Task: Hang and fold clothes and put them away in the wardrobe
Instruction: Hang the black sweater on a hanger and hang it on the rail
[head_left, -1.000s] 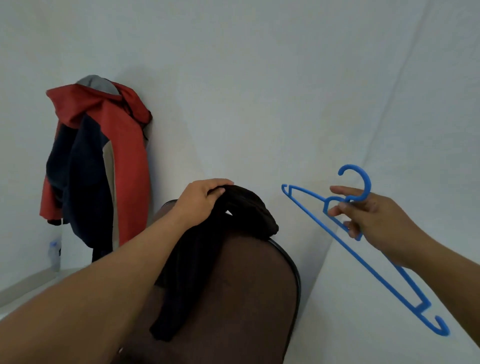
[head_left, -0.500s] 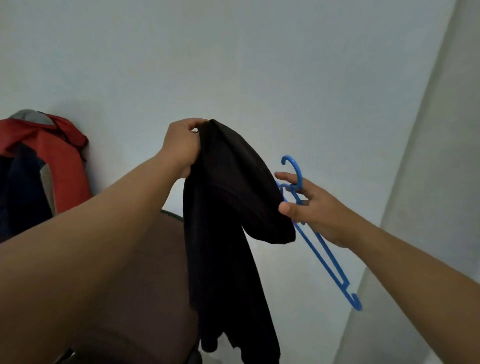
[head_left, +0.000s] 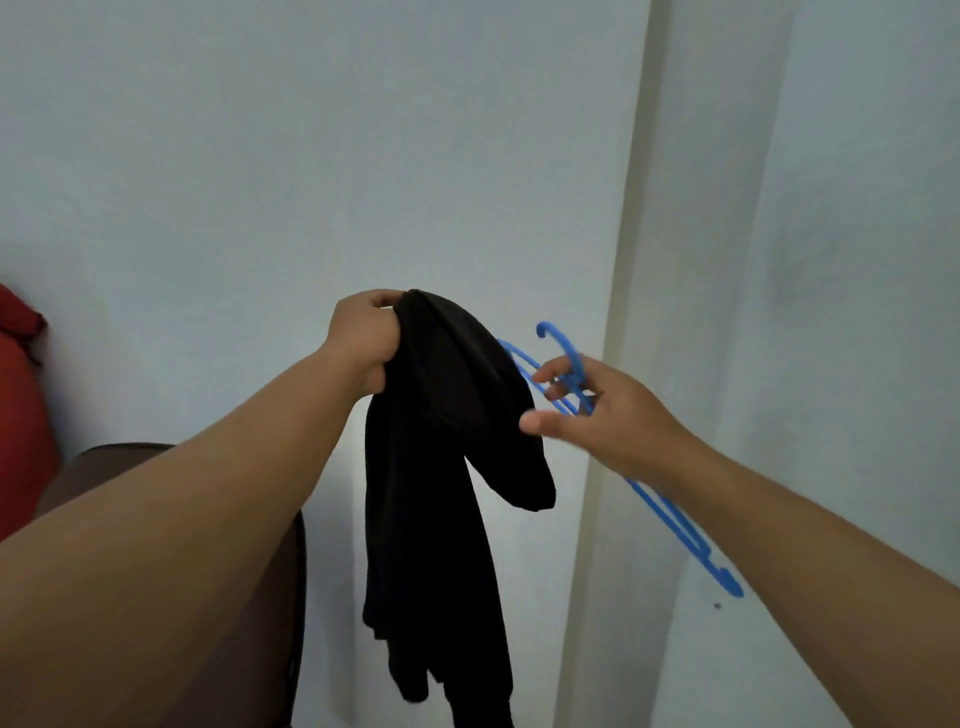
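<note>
While the left hand (head_left: 363, 343) grips the black garment (head_left: 441, 493) bunched at its top, held up before the wall, the right hand (head_left: 608, 415) holds the blue hanger (head_left: 670, 512) near its hook, thumb touching the cloth.

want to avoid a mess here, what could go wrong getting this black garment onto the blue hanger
The left hand grips the black garment bunched at one point, so finding the neck opening may be awkward. The right hand holds the blue hanger only between its fingers near the hook; it might twist or slip.
</note>
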